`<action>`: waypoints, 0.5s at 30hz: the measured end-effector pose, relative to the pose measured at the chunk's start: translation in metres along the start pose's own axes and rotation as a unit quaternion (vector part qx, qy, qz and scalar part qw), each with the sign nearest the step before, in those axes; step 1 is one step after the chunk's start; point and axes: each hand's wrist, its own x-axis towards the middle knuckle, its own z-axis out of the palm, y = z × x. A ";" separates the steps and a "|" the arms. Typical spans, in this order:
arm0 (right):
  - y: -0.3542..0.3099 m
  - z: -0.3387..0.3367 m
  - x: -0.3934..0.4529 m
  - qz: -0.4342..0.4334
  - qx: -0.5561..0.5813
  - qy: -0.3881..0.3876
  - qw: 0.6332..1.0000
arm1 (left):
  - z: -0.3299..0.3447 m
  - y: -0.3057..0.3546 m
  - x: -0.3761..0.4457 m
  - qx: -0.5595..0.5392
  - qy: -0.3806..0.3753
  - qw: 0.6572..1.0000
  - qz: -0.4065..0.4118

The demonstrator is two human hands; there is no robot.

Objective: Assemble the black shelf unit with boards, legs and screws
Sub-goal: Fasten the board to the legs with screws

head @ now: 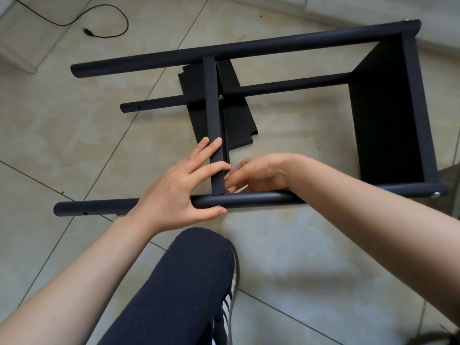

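The black shelf frame lies on its side on the tiled floor. Its near leg tube [261, 197] runs left to right in front of me, and the far leg tube [249, 47] runs parallel above it. A middle board [213, 115], seen edge-on, spans between them. An end board [385, 115] closes the right side. My left hand [174, 192] lies over the joint, its straight fingers pressing on the middle board's edge. Its thumb rests against the near tube beside a silver screw head [219, 207]. My right hand [256, 174] reaches behind the tube, its curled fingertips at the board's right face; anything it pinches is hidden.
A third leg tube [286, 87] sits lower inside the frame, with a screw [220, 97] at the middle board. A loose black board [239, 125] lies flat on the floor beneath. My bent knee [196, 257] is just in front. A black cable [99, 21] lies far left.
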 end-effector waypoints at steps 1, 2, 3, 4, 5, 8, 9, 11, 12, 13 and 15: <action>0.000 0.000 0.000 0.000 0.001 0.002 1.000 | 0.000 0.000 0.000 0.000 -0.001 1.000 0.000; 0.000 -0.001 0.000 -0.001 -0.002 0.004 1.000 | 0.000 0.000 0.000 0.000 -0.002 1.000 -0.001; 0.000 0.000 0.001 0.000 -0.005 0.007 1.000 | 0.000 0.000 0.000 -0.001 -0.002 1.000 -0.001; 0.000 0.000 0.001 0.004 -0.008 0.013 1.000 | 0.000 0.000 0.000 -0.001 -0.002 1.000 -0.001; -0.001 0.000 0.001 0.011 -0.010 0.018 1.000 | 0.000 0.001 0.000 -0.001 -0.001 1.000 -0.001; -0.003 0.000 0.003 0.035 -0.016 0.024 0.999 | 0.000 0.001 0.000 -0.001 -0.001 1.000 0.000; -0.004 0.000 0.003 0.038 -0.016 0.025 0.999 | 0.000 0.001 0.000 -0.001 -0.001 1.000 0.000; -0.005 -0.001 0.003 0.039 -0.013 0.025 0.999 | -0.001 0.001 0.000 -0.001 -0.002 1.000 -0.001; -0.005 -0.002 0.003 0.038 -0.012 0.022 0.999 | -0.001 0.001 0.000 0.000 -0.003 1.000 -0.001; -0.005 -0.003 0.003 0.036 -0.013 0.019 0.999 | -0.001 0.001 0.000 0.000 -0.004 1.000 0.001; -0.005 -0.005 0.004 0.028 -0.017 0.016 0.999 | -0.001 0.002 0.000 -0.002 -0.005 1.000 0.001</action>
